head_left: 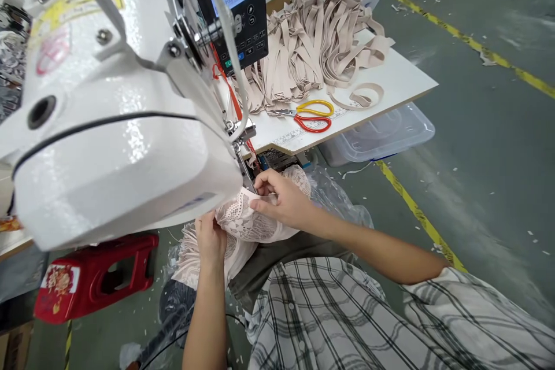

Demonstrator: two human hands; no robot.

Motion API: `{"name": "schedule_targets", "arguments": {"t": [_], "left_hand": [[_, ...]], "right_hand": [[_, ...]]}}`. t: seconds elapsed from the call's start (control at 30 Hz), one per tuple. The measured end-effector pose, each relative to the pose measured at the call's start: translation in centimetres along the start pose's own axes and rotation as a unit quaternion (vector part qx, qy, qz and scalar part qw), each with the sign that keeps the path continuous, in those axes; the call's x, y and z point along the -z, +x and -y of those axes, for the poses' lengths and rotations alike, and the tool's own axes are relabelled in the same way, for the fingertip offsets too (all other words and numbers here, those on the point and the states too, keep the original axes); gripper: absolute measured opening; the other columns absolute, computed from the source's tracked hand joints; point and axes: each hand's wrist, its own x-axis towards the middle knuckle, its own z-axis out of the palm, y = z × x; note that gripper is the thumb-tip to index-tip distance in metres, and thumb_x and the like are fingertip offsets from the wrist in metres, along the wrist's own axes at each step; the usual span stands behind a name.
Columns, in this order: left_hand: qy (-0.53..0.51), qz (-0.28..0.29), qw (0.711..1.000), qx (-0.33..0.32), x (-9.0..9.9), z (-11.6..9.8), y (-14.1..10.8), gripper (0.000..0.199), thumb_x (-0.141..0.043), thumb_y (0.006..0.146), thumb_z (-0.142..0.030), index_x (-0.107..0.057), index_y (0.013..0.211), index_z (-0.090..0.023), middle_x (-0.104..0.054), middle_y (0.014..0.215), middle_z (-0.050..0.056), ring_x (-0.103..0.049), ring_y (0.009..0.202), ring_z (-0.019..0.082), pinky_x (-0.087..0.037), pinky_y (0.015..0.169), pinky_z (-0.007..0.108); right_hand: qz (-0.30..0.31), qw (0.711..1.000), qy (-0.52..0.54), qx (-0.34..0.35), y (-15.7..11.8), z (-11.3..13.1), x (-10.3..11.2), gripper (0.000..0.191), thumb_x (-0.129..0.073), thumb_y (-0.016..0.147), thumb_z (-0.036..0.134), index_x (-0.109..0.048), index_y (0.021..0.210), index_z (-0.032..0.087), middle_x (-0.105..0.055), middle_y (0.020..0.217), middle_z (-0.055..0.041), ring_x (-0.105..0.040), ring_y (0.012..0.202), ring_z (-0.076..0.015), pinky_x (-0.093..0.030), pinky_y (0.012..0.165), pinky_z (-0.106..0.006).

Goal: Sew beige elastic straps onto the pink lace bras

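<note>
A pale pink lace bra point(251, 224) lies over my lap, its upper edge at the needle area of a white sewing machine point(130, 162). My right hand point(280, 199) is closed on the bra's edge beside the presser-foot area, with thumb and bent fingers pinching the fabric. On the other side, my left hand point(211, 238) grips the lace close under the machine head; some of its fingertips are hidden. More pleated-looking lace point(187, 257) hangs to the left of that hand. The machine head covers part of the sewing area.
Scissors point(307, 114) with yellow and red handles lie on the white table point(403, 78), in front of a pile of beige straps point(299, 52). A control panel point(236, 11) stands behind the needle. A transparent plastic box point(381, 133) sits below the table; a red stool point(99, 277) is at left.
</note>
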Motion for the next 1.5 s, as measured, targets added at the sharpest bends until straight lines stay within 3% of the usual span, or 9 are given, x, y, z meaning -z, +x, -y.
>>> {"name": "schedule_targets", "arguments": {"t": [0.17, 0.3, 0.5, 0.57, 0.63, 0.73, 0.9, 1.3, 1.5], "left_hand": [[0.043, 0.115, 0.992, 0.031, 1.1, -1.1, -2.6, 0.032, -0.077, 0.077, -0.039, -0.059, 0.063, -0.018, -0.052, 0.059, -0.004, -0.044, 0.057, 0.01, -0.037, 0.058, 0.023], [0.103, 0.205, 0.972, 0.054, 1.8, -1.3, -4.5, 0.031, -0.071, 0.085, -0.041, -0.062, 0.066, -0.018, -0.054, 0.061, -0.002, -0.046, 0.058, 0.012, -0.037, 0.057, 0.024], [0.049, 0.282, 0.942, 0.175, -1.0, -2.1, -5.7, 0.047, -0.063, 0.084, -0.061, -0.074, 0.1, -0.018, -0.072, 0.101, 0.012, -0.065, 0.098, 0.028, -0.051, 0.085, 0.04], [-0.028, 0.26, 0.946, 0.193, -2.2, -2.9, -6.4, 0.048, -0.062, 0.082, -0.064, -0.072, 0.099, -0.02, -0.071, 0.108, 0.012, -0.063, 0.109, 0.031, -0.049, 0.095, 0.045], [-0.083, 0.209, 0.958, 0.176, -2.8, -3.9, -7.3, 0.038, -0.065, 0.082, -0.06, -0.068, 0.084, -0.022, -0.069, 0.085, 0.005, -0.066, 0.095, 0.025, -0.05, 0.096, 0.045], [-0.133, 0.153, 0.974, 0.099, -2.4, -5.0, -9.2, 0.05, -0.066, 0.085, -0.054, -0.042, 0.056, -0.022, -0.032, 0.045, -0.007, -0.046, 0.049, 0.012, -0.054, 0.076, 0.036], [-0.142, 0.174, 0.973, -0.055, -0.9, -4.5, -12.3, 0.069, -0.042, 0.1, -0.05, -0.015, 0.046, -0.017, -0.011, 0.039, -0.004, -0.028, 0.038, 0.01, -0.042, 0.058, 0.031], [-0.106, 0.16, 0.978, -0.086, 1.0, -4.0, -13.7, 0.065, -0.045, 0.098, -0.048, -0.024, 0.045, -0.017, -0.02, 0.039, -0.004, -0.033, 0.041, 0.011, -0.044, 0.064, 0.033], [-0.189, 0.007, 0.982, 0.027, 5.5, -10.4, -9.2, 0.028, -0.07, 0.085, -0.037, -0.053, 0.072, -0.02, -0.041, 0.058, -0.006, -0.04, 0.049, 0.009, -0.045, 0.051, 0.023]], "right_hand": [[0.033, 0.997, 0.041, -0.06, -1.9, 0.8, 0.2, 0.031, -0.07, 0.085, 0.044, -0.059, 0.099, 0.02, -0.053, 0.072, 0.005, -0.046, 0.058, -0.0085, -0.037, 0.054, -0.022], [0.052, 0.998, 0.007, -0.032, -3.7, 1.5, 1.6, 0.021, -0.063, 0.09, 0.037, -0.072, 0.099, 0.02, -0.064, 0.08, 0.0001, -0.055, 0.069, -0.0114, -0.042, 0.064, -0.025], [0.12, 0.993, -0.017, 0.004, -5.9, 2.3, 2.6, 0.016, -0.065, 0.09, 0.032, -0.076, 0.093, 0.021, -0.068, 0.077, 0.0002, -0.061, 0.073, -0.0123, -0.044, 0.067, -0.024], [0.124, 0.987, -0.095, 0.048, -6.6, 2.3, 2.5, 0.015, -0.062, 0.091, 0.03, -0.074, 0.091, 0.021, -0.067, 0.076, 0.0006, -0.059, 0.071, -0.0116, -0.041, 0.065, -0.024], [0.08, 0.973, -0.193, 0.092, -7.2, 2.0, 2.4, 0.015, -0.059, 0.093, 0.027, -0.071, 0.086, 0.02, -0.066, 0.075, -0.0001, -0.056, 0.069, -0.0117, -0.037, 0.063, -0.025], [-0.023, 0.941, -0.295, 0.166, -7.9, 1.2, 2.4, 0.023, -0.051, 0.093, 0.021, -0.063, 0.072, 0.021, -0.061, 0.066, -0.0006, -0.049, 0.061, -0.0124, -0.031, 0.058, -0.027], [-0.065, 0.911, -0.296, 0.281, -8.5, 0.1, 2.0, 0.031, -0.047, 0.091, 0.016, -0.058, 0.064, 0.025, -0.06, 0.058, 0.0016, -0.047, 0.055, -0.0126, -0.032, 0.055, -0.028], [-0.015, 0.935, -0.253, 0.246, -8.6, 0.0, 1.1, 0.032, -0.049, 0.093, 0.024, -0.062, 0.064, 0.025, -0.058, 0.06, 0.0012, -0.046, 0.057, -0.0128, -0.032, 0.057, -0.028], [0.186, 0.915, -0.32, 0.159, -8.1, -1.9, 0.4, 0.031, -0.057, 0.093, 0.047, -0.068, 0.091, 0.019, -0.07, 0.082, -0.0054, -0.06, 0.071, -0.0171, -0.039, 0.063, -0.027]]}}
